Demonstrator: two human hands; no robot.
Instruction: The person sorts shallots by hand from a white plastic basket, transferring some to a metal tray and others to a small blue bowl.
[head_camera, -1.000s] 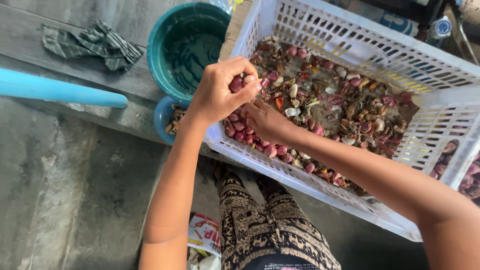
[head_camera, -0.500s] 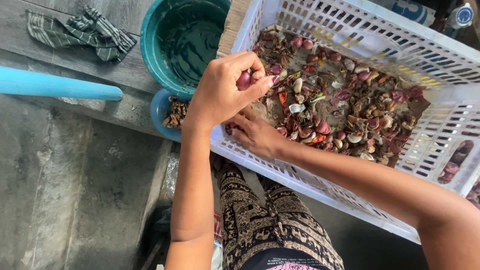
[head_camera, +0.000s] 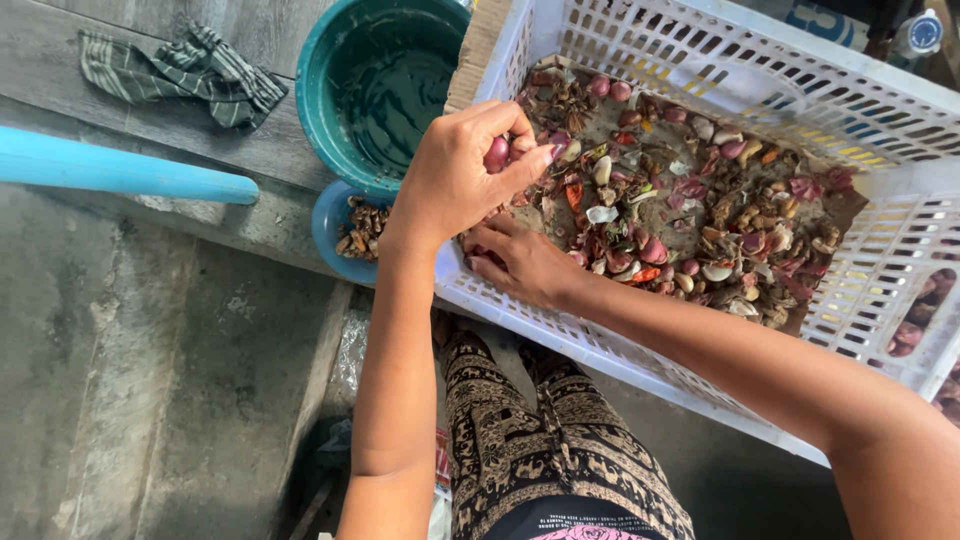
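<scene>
Nearest us, our right hand (head_camera: 520, 265) rests half-curled in the crate (head_camera: 700, 60), perhaps gripping something, though we cannot tell. Just above it, our left hand (head_camera: 455, 180) pinches a shallot (head_camera: 497, 153) at the fingertips: small, light, firm, its skin probably slick, best held across its middle. Beyond lies the loose pile (head_camera: 700, 220).

A small reddish-purple shallot (head_camera: 497, 153) sat pinched between fingertips, held above the near-left corner of the white crate (head_camera: 560, 330).
</scene>
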